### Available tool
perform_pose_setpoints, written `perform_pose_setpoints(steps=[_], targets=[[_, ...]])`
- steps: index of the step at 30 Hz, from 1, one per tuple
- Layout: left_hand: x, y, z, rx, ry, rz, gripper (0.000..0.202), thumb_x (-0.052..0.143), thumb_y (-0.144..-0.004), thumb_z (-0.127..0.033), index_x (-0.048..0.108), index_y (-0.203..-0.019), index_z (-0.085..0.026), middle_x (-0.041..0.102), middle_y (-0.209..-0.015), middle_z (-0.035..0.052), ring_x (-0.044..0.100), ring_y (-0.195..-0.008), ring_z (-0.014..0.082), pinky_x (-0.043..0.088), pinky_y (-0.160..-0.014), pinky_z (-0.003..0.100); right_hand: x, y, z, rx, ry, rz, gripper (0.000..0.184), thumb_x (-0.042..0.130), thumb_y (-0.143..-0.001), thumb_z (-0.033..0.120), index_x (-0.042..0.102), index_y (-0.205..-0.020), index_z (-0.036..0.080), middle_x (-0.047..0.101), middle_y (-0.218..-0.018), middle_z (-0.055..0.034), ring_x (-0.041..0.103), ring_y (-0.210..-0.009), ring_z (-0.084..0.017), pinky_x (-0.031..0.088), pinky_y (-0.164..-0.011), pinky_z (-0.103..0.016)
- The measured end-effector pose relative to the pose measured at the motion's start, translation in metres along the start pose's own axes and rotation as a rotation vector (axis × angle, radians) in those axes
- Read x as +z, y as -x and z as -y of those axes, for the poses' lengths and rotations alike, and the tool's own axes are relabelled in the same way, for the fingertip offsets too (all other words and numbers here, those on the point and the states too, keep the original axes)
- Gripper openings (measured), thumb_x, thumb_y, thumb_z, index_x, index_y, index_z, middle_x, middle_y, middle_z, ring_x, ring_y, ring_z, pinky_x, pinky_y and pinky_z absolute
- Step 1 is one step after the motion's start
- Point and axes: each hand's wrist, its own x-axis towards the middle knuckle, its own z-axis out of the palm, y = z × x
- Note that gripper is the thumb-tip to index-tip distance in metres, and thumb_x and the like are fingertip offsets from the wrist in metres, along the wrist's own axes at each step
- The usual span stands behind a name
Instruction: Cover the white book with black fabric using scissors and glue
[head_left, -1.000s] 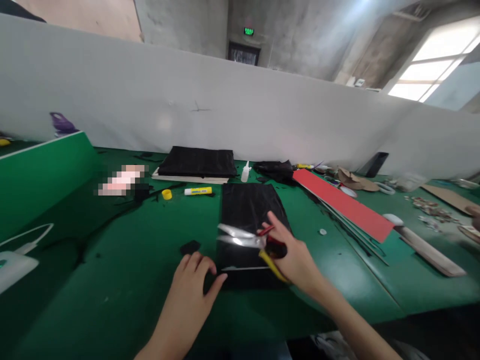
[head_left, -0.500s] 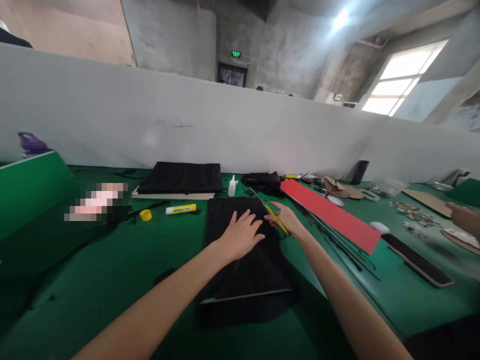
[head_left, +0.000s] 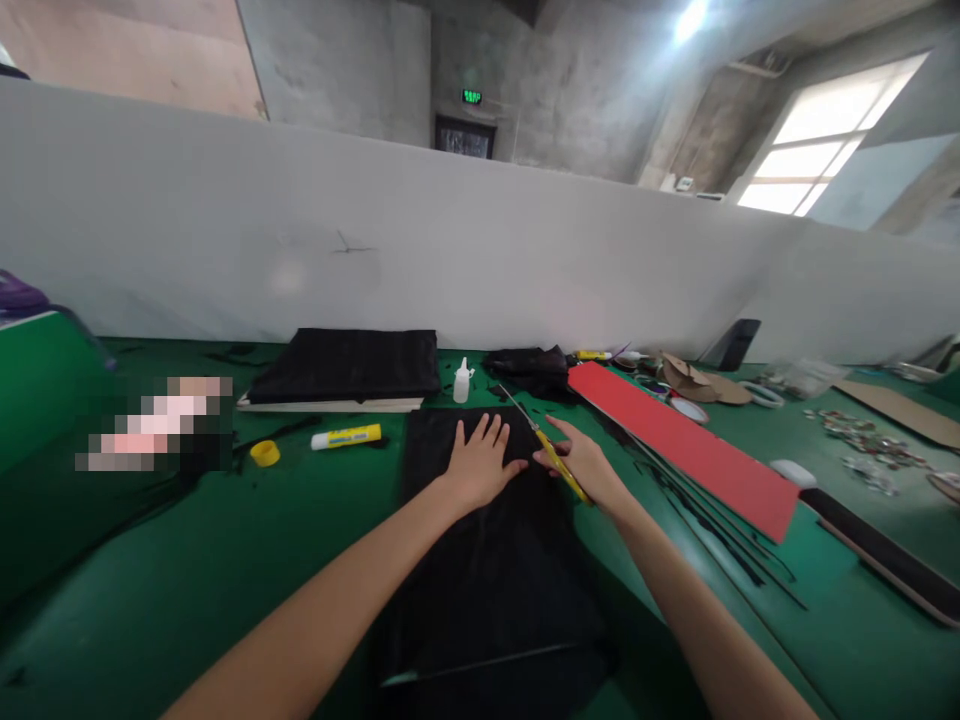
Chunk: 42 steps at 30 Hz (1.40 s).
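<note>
My left hand (head_left: 486, 465) lies flat, fingers spread, on a long black sheet (head_left: 495, 590) stretched over the green table. Fabric or thin leather, I cannot tell which. Beside it, at the sheet's right edge, my right hand (head_left: 581, 465) is closed around a yellow-handled cutting tool (head_left: 564, 468). Its thin metal blade points away and to the left, over the sheet's upper right corner. Whether it is a knife or scissors seen edge-on, I cannot tell. A pale straight edge crosses the sheet's near end.
Beyond the sheet stand a small white bottle (head_left: 462, 382) and a folded black stack (head_left: 349, 362). A yellow glue stick (head_left: 347, 437) and its cap (head_left: 265, 453) lie left. Along the right are a red strip (head_left: 686, 445), black cords and a dark bar (head_left: 885, 550).
The view has shifted slightly, and both hands keep nearly the same places on the sheet. The tool's handle shows a little more broadly. Another person's hand at the far right has left the view.
</note>
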Motion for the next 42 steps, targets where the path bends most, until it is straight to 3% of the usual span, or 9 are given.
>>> perform_pose_setpoints(steps=[3, 6, 8, 10, 12, 17, 28, 34, 42], targets=[[0.009, -0.001, 0.001, -0.002, 0.022, -0.006, 0.067, 0.03, -0.095, -0.056, 0.033, -0.146, -0.014, 0.026, -0.156, 0.0104, 0.015, -0.147, 0.0276, 0.012, -0.118, 0.058, -0.004, 0.0, -0.004, 0.001, -0.026, -0.057, 0.076, 0.078, -0.064, 0.038, 0.052, -0.133, 0.02, 0.071, -0.075, -0.0007, 0.068, -0.065, -0.02, 0.054, -0.062, -0.032], [-0.011, 0.003, 0.017, -0.026, 0.043, -0.052, 0.057, 0.016, -0.099, -0.048, 0.029, -0.148, -0.021, 0.023, -0.158, 0.002, 0.017, -0.147, 0.019, 0.022, -0.118, 0.045, -0.011, 0.002, -0.004, 0.002, -0.088, -0.125, 0.082, 0.075, -0.066, 0.046, 0.046, -0.137, 0.018, 0.071, -0.079, -0.0029, 0.069, -0.071, -0.023, 0.056, -0.064, -0.034], [-0.04, 0.009, 0.043, -0.085, 0.035, -0.085, 0.052, 0.011, -0.1, -0.033, 0.038, -0.143, -0.023, 0.036, -0.153, 0.0015, 0.032, -0.14, 0.0148, 0.026, -0.117, 0.038, -0.016, 0.005, -0.002, -0.004, -0.136, -0.161, 0.087, 0.074, -0.066, 0.049, 0.041, -0.139, 0.016, 0.071, -0.082, -0.0045, 0.07, -0.074, -0.024, 0.057, -0.065, -0.035], [-0.072, 0.021, 0.081, -0.153, 0.008, -0.058, 0.044, 0.025, -0.095, -0.023, 0.058, -0.124, -0.021, 0.06, -0.131, 0.0056, 0.055, -0.12, 0.017, 0.037, -0.107, 0.033, -0.02, 0.007, 0.001, -0.015, -0.172, -0.182, 0.089, 0.075, -0.065, 0.051, 0.041, -0.139, 0.015, 0.071, -0.083, -0.0049, 0.07, -0.076, -0.024, 0.057, -0.066, -0.035], [-0.097, 0.037, 0.121, -0.23, -0.03, 0.0, 0.034, 0.044, -0.085, -0.019, 0.064, -0.113, -0.018, 0.066, -0.12, 0.0104, 0.059, -0.112, 0.0243, 0.044, -0.097, 0.036, -0.021, 0.01, 0.005, -0.025, -0.19, -0.187, 0.09, 0.076, -0.063, 0.052, 0.042, -0.138, 0.015, 0.07, -0.082, -0.0043, 0.07, -0.075, -0.024, 0.057, -0.066, -0.034], [-0.112, 0.07, 0.185, -0.365, -0.042, 0.141, 0.02, 0.067, -0.063, -0.018, 0.068, -0.083, -0.016, 0.071, -0.09, 0.011, 0.065, -0.084, 0.0261, 0.047, -0.074, 0.032, -0.018, 0.014, 0.009, -0.02, -0.199, -0.177, 0.1, 0.081, -0.058, 0.052, 0.039, -0.14, 0.011, 0.071, -0.081, -0.0054, 0.07, -0.072, -0.023, 0.057, -0.065, -0.033], [-0.158, 0.075, 0.185, -0.371, 0.154, -0.143, 0.047, 0.071, -0.066, -0.045, 0.06, -0.107, -0.025, 0.067, -0.098, 0.0031, 0.062, -0.085, 0.0194, 0.046, -0.07, 0.028, -0.015, 0.015, 0.0, 0.049, -0.167, -0.138, 0.111, 0.08, -0.057, 0.056, 0.028, -0.147, 0.016, 0.072, -0.084, -0.0058, 0.071, -0.076, -0.025, 0.058, -0.067, -0.034], [-0.148, 0.073, 0.183, -0.393, 0.219, -0.273, 0.047, 0.067, -0.071, -0.043, 0.058, -0.112, -0.023, 0.067, -0.096, 0.0047, 0.063, -0.083, 0.0184, 0.047, -0.072, 0.029, -0.013, 0.016, 0.001, 0.041, -0.141, -0.166, 0.114, 0.081, -0.056, 0.057, 0.027, -0.148, 0.017, 0.072, -0.081, -0.0047, 0.071, -0.074, -0.027, 0.059, -0.067, -0.037], [-0.124, 0.066, 0.196, -0.365, 0.213, -0.174, 0.049, 0.068, -0.067, -0.033, 0.059, -0.113, -0.021, 0.068, -0.097, 0.0057, 0.063, -0.087, 0.0206, 0.047, -0.075, 0.03, -0.016, 0.015, -0.007, 0.051, -0.111, -0.171, 0.113, 0.081, -0.057, 0.057, 0.027, -0.149, 0.019, 0.073, -0.083, -0.0052, 0.071, -0.077, -0.026, 0.059, -0.068, -0.035]])
